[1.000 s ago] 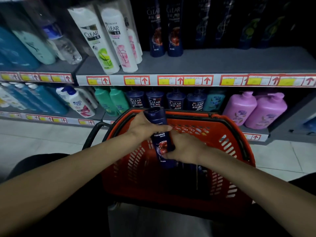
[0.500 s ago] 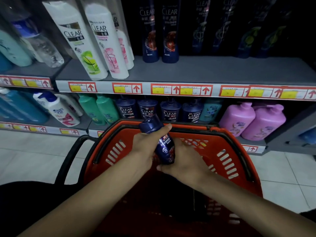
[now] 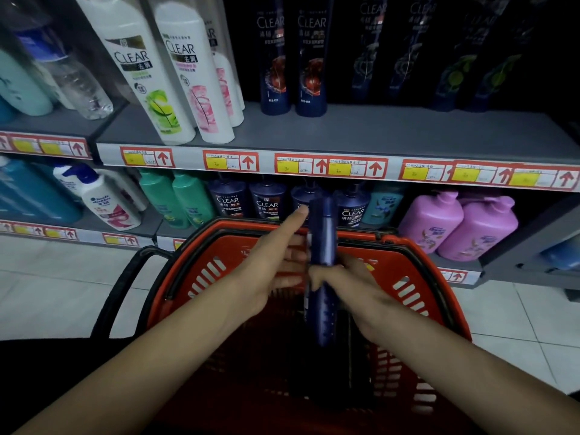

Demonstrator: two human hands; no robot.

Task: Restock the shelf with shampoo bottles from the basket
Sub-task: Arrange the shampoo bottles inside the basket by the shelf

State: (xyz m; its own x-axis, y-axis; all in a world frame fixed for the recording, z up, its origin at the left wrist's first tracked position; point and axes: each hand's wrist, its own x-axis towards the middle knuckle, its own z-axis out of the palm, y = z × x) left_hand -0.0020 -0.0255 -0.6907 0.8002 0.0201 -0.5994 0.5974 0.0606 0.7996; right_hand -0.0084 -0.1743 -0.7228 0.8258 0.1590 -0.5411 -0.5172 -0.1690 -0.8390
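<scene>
While gripped upright — bottle [image 3: 323, 246] between hands [image 3: 314, 274]

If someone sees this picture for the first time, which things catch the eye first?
The orange basket in the lower middle stands out first, with both hands above it holding a dark blue shampoo bottle upright. Next come the two white bottles on the upper shelf at left and the pink pump bottles on the lower shelf at right.

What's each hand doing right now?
Left hand: closed on the dark blue shampoo bottle, thumb raised.
Right hand: gripping the same bottle.
</scene>
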